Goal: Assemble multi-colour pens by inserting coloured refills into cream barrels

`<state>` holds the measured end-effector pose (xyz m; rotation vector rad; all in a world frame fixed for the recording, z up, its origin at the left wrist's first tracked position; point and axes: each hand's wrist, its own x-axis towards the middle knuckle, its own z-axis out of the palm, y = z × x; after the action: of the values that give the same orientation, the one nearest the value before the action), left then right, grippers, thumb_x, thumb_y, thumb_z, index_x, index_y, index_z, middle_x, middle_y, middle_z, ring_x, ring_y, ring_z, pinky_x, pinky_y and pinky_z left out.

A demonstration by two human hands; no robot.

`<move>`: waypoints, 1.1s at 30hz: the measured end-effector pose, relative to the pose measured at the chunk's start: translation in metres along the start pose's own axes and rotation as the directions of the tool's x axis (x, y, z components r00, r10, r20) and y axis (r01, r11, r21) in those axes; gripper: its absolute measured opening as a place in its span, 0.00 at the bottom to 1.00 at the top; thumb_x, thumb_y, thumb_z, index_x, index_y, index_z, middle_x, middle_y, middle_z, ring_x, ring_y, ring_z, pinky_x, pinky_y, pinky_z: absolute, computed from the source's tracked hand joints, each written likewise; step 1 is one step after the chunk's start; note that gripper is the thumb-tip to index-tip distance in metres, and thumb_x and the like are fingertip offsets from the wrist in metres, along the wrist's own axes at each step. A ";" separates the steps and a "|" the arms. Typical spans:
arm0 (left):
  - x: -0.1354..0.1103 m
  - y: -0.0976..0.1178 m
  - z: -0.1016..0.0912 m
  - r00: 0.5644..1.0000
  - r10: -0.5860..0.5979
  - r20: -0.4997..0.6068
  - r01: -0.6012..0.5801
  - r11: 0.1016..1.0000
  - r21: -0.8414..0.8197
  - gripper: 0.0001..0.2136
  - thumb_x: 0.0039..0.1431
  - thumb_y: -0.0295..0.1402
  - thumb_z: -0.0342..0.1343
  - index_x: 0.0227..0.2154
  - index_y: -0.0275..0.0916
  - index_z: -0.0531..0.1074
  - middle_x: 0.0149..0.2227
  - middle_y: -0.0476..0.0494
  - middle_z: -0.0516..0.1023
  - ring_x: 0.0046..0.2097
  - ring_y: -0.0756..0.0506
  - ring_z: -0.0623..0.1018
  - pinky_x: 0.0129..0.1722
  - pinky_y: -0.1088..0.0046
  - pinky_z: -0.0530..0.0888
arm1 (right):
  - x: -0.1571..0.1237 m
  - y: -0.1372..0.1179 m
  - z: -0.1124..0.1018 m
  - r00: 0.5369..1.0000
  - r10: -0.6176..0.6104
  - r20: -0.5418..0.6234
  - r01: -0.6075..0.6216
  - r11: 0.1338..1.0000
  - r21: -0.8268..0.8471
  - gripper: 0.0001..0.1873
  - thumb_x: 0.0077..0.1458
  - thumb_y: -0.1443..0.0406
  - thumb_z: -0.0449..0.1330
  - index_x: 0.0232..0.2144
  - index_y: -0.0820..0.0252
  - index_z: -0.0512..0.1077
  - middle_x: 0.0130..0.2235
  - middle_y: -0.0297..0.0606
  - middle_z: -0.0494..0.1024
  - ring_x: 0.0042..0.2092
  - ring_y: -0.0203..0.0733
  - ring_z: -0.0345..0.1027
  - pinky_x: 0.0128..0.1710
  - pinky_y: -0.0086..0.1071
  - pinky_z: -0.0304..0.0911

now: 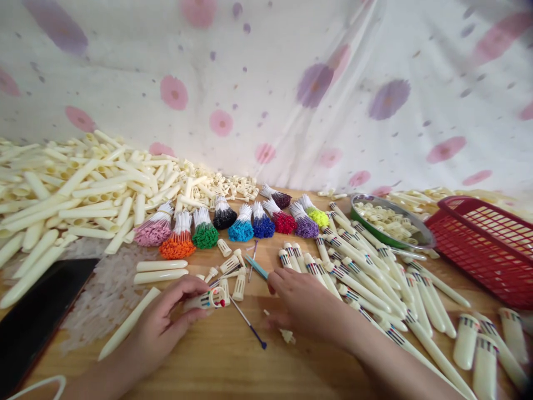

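Observation:
My left hand (177, 314) pinches a cream multicolour-pen top (204, 300) between thumb and fingers, its open end turned to the right. Coloured pieces show in its slots, and a red one sits at the end. My right hand (297, 297), back upward, is closed on a slim light-blue tool (256, 266) that points up and left; its kind is unclear. Between the hands lie slotted cream pen tops (239, 284) and a thin refill with a dark blue end (252, 329). A small cream piece (287, 335) lies just below my right fingers.
Bundles of coloured refills, such as the green one (205, 229), form a row behind. Cream pen barrels (79, 189) are heaped left, beside a black phone-like slab (45, 316). Filled pens (366, 272) spread right, near a metal bowl (425, 236) and red basket (483, 250).

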<state>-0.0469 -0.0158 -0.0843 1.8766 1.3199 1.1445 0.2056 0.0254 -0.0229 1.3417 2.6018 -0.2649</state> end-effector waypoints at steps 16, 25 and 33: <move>0.002 0.002 0.004 0.999 0.008 0.040 -0.008 1.000 0.006 0.09 0.54 0.30 0.57 0.39 0.46 0.72 0.37 0.49 0.78 0.41 0.45 0.78 0.42 0.74 0.75 | 0.037 0.007 0.028 0.935 0.118 -0.334 -0.119 0.993 0.016 0.02 0.57 0.68 0.55 0.33 0.64 0.66 0.38 0.47 0.73 0.40 0.49 0.68 0.38 0.36 0.61; -0.005 -0.006 0.002 0.994 0.102 0.050 -0.106 0.990 0.090 0.14 0.57 0.31 0.54 0.47 0.50 0.72 0.45 0.49 0.79 0.47 0.45 0.78 0.46 0.73 0.74 | -0.014 0.022 -0.028 0.795 -0.213 -0.569 0.418 0.871 0.257 0.09 0.62 0.68 0.49 0.45 0.58 0.59 0.38 0.39 0.74 0.36 0.37 0.69 0.34 0.28 0.62; -0.001 0.000 0.001 0.973 0.204 0.107 -0.216 0.970 0.112 0.19 0.57 0.27 0.53 0.50 0.53 0.69 0.44 0.52 0.80 0.45 0.48 0.79 0.45 0.77 0.74 | -0.018 -0.001 -0.029 0.742 -0.368 -0.561 0.442 0.897 -0.005 0.11 0.64 0.66 0.47 0.32 0.62 0.65 0.28 0.37 0.72 0.29 0.37 0.63 0.28 0.28 0.56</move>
<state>-0.0466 -0.0167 -0.0849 2.1760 1.1848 1.0819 0.2127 0.0179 0.0096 0.9577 3.4245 -0.1168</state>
